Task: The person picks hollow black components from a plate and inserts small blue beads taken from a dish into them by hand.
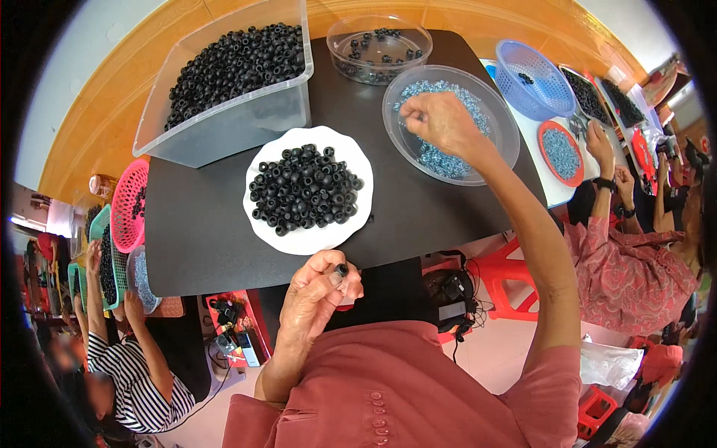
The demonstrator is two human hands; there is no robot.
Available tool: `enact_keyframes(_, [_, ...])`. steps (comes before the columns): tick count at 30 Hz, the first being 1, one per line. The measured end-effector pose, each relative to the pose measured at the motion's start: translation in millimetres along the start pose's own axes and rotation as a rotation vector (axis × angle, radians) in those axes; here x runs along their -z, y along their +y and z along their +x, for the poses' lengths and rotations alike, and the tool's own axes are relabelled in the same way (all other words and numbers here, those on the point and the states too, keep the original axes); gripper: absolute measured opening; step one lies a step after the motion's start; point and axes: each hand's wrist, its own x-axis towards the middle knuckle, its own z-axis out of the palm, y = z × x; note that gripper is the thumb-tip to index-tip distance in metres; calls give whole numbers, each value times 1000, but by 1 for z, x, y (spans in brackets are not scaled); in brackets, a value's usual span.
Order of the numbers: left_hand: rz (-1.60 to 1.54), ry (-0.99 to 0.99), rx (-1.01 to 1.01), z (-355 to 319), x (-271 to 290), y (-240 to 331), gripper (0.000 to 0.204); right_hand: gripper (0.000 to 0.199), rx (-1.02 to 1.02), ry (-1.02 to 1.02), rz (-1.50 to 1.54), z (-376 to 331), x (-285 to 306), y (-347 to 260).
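My left hand [308,302] is just off the table's near edge, pinching a black bead [341,269] with its hole facing up. Beyond it, a white plate with a wavy rim [317,243] bears a heap of round black beads [306,187]. Over at the right, my right hand [446,123] hovers above a shallow clear bowl [506,153]. Small shiny blue pieces [448,163] are spread inside that bowl. The right hand's fingertips are pressed together, and whatever they may hold is too small to make out.
A large clear bin [246,123] full of black beads stands at the back left of the dark table [202,239]. Behind the bowl is a round clear tub [373,73] with some beads. Co-workers sit both sides, near a pink basket [128,213] and a blue basket [534,89].
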Motion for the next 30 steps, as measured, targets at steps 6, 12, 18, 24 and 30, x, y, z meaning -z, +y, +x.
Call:
enact_keyframes(6, [-40,30,-4,-2,-1,2,17,15,134,-93,-213,9,-16,-10])
enact_keyframes(12, [-137,-27,-28,2,0,4,19,15,41,174,94,-10,3,-38])
enact_keyframes(18, [-157,26,-103,-3,8,5,24,10,-124,-136,997,-63,-15,-117])
enact_keyframes(24, [-143,18,-125,-4,13,5,24,9,-77,-246,1212,-95,-40,-149])
enact_keyframes(30, [-90,26,-129,-8,13,9,19,10,30,-178,1117,-99,-50,-150])
